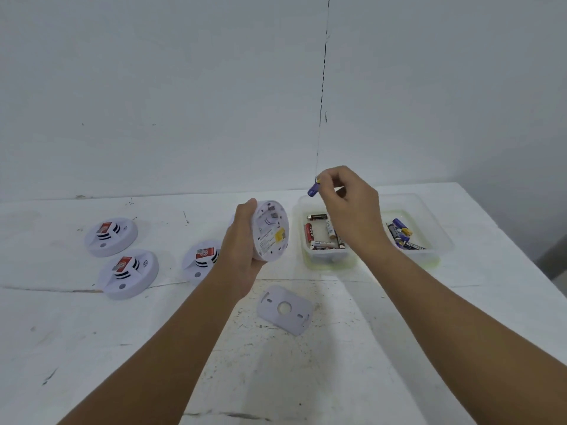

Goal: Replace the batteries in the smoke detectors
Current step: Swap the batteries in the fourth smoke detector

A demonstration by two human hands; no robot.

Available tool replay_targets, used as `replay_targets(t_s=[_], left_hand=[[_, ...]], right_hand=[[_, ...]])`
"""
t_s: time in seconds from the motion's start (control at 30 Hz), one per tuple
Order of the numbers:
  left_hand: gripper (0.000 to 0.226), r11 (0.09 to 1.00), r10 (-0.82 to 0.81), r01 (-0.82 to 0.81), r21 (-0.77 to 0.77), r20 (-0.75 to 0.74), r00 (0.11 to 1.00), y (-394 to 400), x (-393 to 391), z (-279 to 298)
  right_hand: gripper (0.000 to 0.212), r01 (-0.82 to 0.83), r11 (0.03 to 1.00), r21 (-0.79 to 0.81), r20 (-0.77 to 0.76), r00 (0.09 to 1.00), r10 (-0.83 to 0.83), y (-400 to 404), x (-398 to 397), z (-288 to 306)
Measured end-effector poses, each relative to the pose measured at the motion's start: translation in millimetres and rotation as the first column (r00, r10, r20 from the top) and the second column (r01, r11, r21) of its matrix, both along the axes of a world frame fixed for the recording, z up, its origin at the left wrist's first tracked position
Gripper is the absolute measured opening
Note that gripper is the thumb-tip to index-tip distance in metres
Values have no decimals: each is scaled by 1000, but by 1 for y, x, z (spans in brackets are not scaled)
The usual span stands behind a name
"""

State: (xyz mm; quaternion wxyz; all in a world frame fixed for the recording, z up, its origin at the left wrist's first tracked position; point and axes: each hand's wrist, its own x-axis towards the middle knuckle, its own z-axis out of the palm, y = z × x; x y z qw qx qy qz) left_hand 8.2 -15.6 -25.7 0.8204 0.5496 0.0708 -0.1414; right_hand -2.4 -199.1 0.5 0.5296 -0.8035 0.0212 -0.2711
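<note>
My left hand point(242, 240) grips a round white smoke detector point(271, 230), tilted so its open back with a yellow label faces right. Just right of it and higher, my right hand point(346, 207) pinches a small blue battery point(313, 189) between thumb and fingers, above the left clear tub point(306, 259). That tub holds several red, black and white batteries point(322, 234). The right clear tub point(435, 237) holds several blue and black batteries point(402, 236). The detector's white mounting plate point(285, 309) lies flat on the table below my left hand.
Three more white smoke detectors lie on the white table point(92, 332) to the left: one point(111, 237) at the back, one point(129, 273) nearer, one point(201, 260) partly behind my left wrist. A white wall point(184, 102) rises behind the table; its right edge point(521, 259) drops away.
</note>
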Motion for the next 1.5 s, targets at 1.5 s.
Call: replay_targets(t_s=[1.5], left_hand=[[45, 984, -69, 70, -162, 12, 998, 8, -52, 3]], right_hand=[[6, -150, 830, 538, -32, 980, 198, 66, -66, -34]])
